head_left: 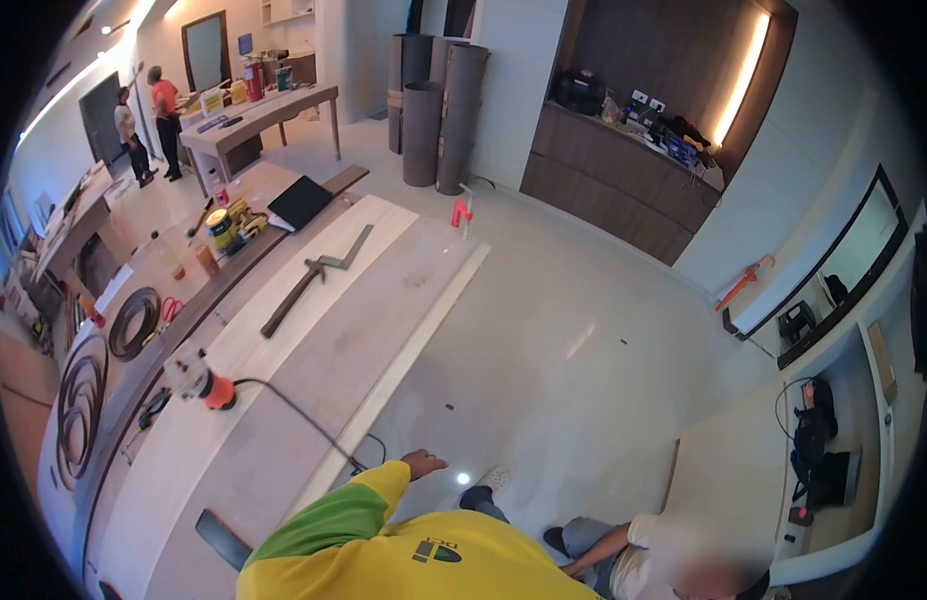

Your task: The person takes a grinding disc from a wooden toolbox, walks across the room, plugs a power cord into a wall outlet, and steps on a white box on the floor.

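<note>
My left hand (424, 464), at the end of a green and yellow sleeve, hangs beyond the edge of a long workbench (334, 350). It holds nothing, and its fingers look partly stretched out. A black cable (304, 412) runs from an orange and clear power tool (219, 392) on the bench to a spot just left of this hand. Farther up the bench lie a hammer (294, 298) and a metal square (356, 252), touching each other. A red clamp (462, 213) grips the far corner. My right hand does not show.
A co-worker (644, 555) sits close by at the bottom right, beside a pale board (729, 470). Coiled edging strips (82, 400), bottles and a yellow tool (222, 228) lie along the left. Two people (164, 110) stand far back near a table (259, 115).
</note>
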A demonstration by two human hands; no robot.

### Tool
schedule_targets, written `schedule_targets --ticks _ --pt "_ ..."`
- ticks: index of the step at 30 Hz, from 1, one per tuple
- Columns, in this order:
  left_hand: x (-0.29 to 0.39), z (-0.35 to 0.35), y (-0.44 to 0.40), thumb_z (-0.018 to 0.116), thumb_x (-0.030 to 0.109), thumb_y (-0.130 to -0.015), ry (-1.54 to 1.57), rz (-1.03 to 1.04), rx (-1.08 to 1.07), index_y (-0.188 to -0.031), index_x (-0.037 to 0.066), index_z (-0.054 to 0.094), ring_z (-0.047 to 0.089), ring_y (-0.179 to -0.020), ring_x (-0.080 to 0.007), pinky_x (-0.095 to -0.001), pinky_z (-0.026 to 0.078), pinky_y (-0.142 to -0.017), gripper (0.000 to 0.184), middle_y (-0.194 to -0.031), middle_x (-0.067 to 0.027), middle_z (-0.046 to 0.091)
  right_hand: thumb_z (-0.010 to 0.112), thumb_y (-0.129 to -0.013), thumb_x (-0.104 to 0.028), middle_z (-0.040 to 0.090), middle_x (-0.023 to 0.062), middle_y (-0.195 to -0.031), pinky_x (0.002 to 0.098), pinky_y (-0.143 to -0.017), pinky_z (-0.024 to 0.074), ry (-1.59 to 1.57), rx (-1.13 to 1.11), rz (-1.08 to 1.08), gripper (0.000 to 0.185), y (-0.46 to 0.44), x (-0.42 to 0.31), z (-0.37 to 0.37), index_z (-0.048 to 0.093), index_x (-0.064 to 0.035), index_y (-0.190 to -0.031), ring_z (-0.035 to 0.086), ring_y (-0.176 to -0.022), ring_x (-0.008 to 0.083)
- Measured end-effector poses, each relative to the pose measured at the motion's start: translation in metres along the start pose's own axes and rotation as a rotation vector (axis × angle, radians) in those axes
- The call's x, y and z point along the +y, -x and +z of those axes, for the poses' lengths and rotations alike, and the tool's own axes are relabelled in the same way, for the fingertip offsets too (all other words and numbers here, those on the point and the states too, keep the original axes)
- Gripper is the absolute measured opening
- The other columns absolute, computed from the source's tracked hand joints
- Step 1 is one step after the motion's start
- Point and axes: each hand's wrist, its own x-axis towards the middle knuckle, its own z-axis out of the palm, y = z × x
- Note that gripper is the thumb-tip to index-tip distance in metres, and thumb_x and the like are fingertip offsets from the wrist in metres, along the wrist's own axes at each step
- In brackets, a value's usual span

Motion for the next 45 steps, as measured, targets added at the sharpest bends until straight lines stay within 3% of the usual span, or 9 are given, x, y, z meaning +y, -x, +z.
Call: schedule_targets --ticks 9,13,18,20,24,29,34,39,45 --pt "0.049 -0.048 -0.103 0.04 0.045 -0.095 -0.407 0.001 -0.188 -0.139 0.024 0.047 0.043 -0.126 -0.0409 -0.0462 0.032 -0.107 0.049 -0.134 -0.0267 0.048 0.065 -0.072 -0.018 0.063 0.0055 -0.073 0.041 -0.054 0.0493 0.618 0.188 -0.666 0.012 -0.159 0.137 -0.239 0.06 -0.0082 -0.076 0.063 -0.068 0.0242" --pt "0.09 -0.074 -0.155 0.05 0.064 -0.082 0.114 -0.436 0.003 -0.135 0.024 0.051 0.039 -0.13 -0.0418 -0.0477 0.029 -0.109 0.067 -0.135 -0.0239 0.046 0.064 -0.077 -0.026 0.057 0.0068 -0.075 0.0365 -0.051 0.0465 -0.905 0.167 0.033 0.019 -0.237 0.171 -0.389 0.06 -0.0121 -0.09 0.059 -0.077 0.02" --pt "0.101 -0.107 -0.272 0.04 0.052 -0.094 -0.42 0.056 -0.209 -0.136 0.031 0.05 0.052 -0.118 -0.0404 -0.0478 0.038 -0.101 0.049 -0.133 -0.0238 0.051 0.062 -0.078 -0.022 0.063 0.0078 -0.086 0.0348 -0.05 0.047 -1.292 0.484 0.141 0.028 -0.278 0.135 -0.549 0.06 -0.0089 -0.103 0.061 -0.073 0.0218" --pt "0.129 -0.133 -0.343 0.04 0.048 -0.095 -0.321 -0.151 -0.294 -0.138 0.031 0.047 0.055 -0.113 -0.0392 -0.048 0.039 -0.101 0.046 -0.134 -0.0218 0.051 0.061 -0.079 -0.022 0.065 0.0091 -0.09 0.0357 -0.05 0.0478 -1.353 0.447 0.072 0.027 -0.322 0.166 -0.555 0.062 -0.0084 -0.102 0.062 -0.07 0.023" --pt "0.261 -0.217 -0.406 0.037 0.028 -0.098 -0.319 -0.205 -0.374 -0.141 0.034 0.041 0.059 -0.106 -0.0346 -0.047 0.042 -0.099 0.044 -0.133 -0.0183 0.052 0.067 -0.078 -0.022 0.069 0.0073 -0.082 0.0391 -0.066 0.0535 0.508 0.146 -0.219 0.019 -0.355 0.185 -0.577 0.066 -0.0078 -0.091 0.067 -0.075 0.025" --pt "0.308 -0.272 -0.593 0.043 0.017 -0.095 -0.757 0.589 -0.057 -0.138 0.028 0.046 0.058 -0.109 -0.0336 -0.0426 0.044 -0.098 0.045 -0.135 -0.0145 0.052 0.055 -0.081 -0.04 0.068 0.0103 -0.104 0.0429 -0.081 0.0529 0.199 0.032 -0.02 0.032 -0.436 0.283 -0.519 0.069 -0.019 -0.1 0.065 -0.097 0.0301" --pt "0.482 -0.392 -0.593 0.049 0.056 -0.087 -0.028 0.113 -0.027 -0.132 0.02 0.053 0.052 -0.12 -0.0365 -0.0414 0.039 -0.104 0.058 -0.129 -0.0218 0.054 0.056 -0.081 -0.04 0.068 0.0093 -0.102 0.0435 -0.079 0.0531 0.023 0.004 0.026 0.03 -0.498 0.214 -0.708 0.069 -0.0196 -0.099 0.065 -0.095 0.029" --pt "0.463 -0.43 -0.68 0.058 0.073 -0.072 0.04 -0.02 0.048 -0.127 -0.003 0.052 0.048 -0.123 -0.0386 -0.0433 0.037 -0.105 0.094 -0.128 -0.025 0.054 0.056 -0.081 -0.04 0.068 0.0083 -0.1 0.044 -0.076 0.0533 0.011 -0.012 -0.031 0.029 -0.628 0.159 -0.882 0.069 -0.0202 -0.098 0.066 -0.094 0.0279" --pt "0.377 -0.494 -0.688 0.059 0.07 -0.073 0.091 -0.402 0.112 -0.125 0.007 0.059 0.052 -0.119 -0.0372 -0.0444 0.038 -0.103 0.081 -0.127 -0.0226 0.056 0.057 -0.081 -0.039 0.068 0.0071 -0.097 0.0446 -0.074 0.0536 0.191 -0.103 -0.143 0.028 -0.756 0.147 -1.05 0.069 -0.021 -0.097 0.066 -0.092 0.0267"
